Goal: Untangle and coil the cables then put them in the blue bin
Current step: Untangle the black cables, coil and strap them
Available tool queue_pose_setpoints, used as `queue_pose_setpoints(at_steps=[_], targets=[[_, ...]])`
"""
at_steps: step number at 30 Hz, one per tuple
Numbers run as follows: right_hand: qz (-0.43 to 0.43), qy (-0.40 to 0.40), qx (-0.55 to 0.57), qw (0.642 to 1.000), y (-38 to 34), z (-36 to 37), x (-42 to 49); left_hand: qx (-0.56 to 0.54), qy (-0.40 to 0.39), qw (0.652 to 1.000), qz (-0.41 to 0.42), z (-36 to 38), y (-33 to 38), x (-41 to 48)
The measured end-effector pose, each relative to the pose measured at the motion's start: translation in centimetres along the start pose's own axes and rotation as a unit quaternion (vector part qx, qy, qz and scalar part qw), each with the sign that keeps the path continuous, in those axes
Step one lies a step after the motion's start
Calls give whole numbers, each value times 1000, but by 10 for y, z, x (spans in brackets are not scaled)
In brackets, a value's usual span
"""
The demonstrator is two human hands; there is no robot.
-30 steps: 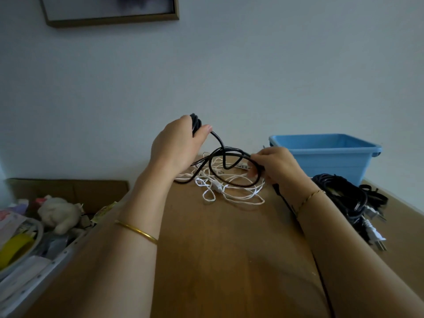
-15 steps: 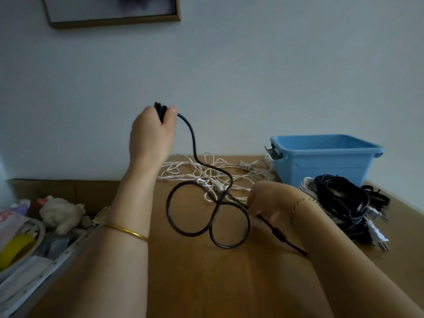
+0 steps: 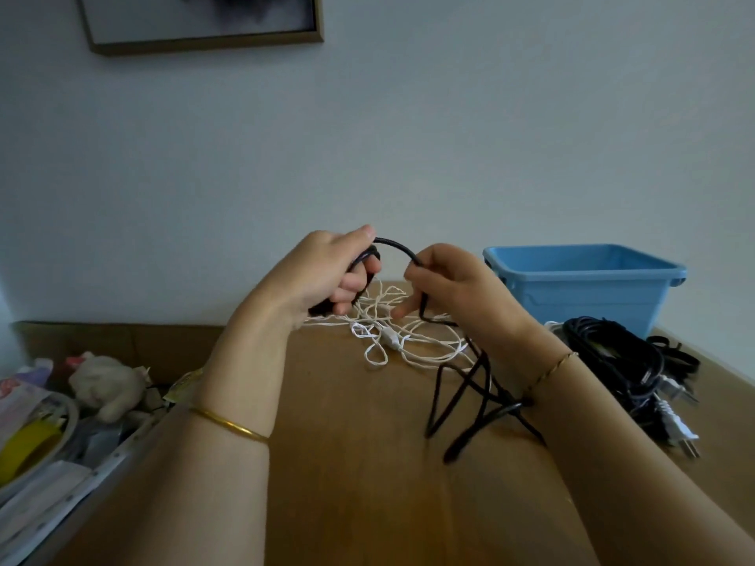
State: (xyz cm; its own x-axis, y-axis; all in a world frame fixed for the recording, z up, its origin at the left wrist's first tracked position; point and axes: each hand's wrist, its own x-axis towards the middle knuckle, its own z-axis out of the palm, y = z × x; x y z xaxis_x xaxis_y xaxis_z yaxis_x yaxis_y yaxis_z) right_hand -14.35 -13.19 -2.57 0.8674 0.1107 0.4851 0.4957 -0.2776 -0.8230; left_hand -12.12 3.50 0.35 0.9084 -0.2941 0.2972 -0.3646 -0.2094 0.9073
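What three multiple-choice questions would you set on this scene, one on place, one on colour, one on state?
1. The blue bin stands: A at the far right of the table; B on the floor; C on a shelf.
2. The thick cable that the left hand and right hand grip is: A white; B black; C red.
3. The thin white cable lies: A neatly coiled; B loosely tangled; C inside the bin.
Answers: A, it sits on the tabletop's far right; B, the strand between the hands is black; B, its loops sprawl over the table.
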Motion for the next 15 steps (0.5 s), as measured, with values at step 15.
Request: queue_pose_setpoints(at_steps=[15], targets=[[69, -192, -199, 959, 28, 13, -6, -636, -136, 759, 6, -23, 1, 12]])
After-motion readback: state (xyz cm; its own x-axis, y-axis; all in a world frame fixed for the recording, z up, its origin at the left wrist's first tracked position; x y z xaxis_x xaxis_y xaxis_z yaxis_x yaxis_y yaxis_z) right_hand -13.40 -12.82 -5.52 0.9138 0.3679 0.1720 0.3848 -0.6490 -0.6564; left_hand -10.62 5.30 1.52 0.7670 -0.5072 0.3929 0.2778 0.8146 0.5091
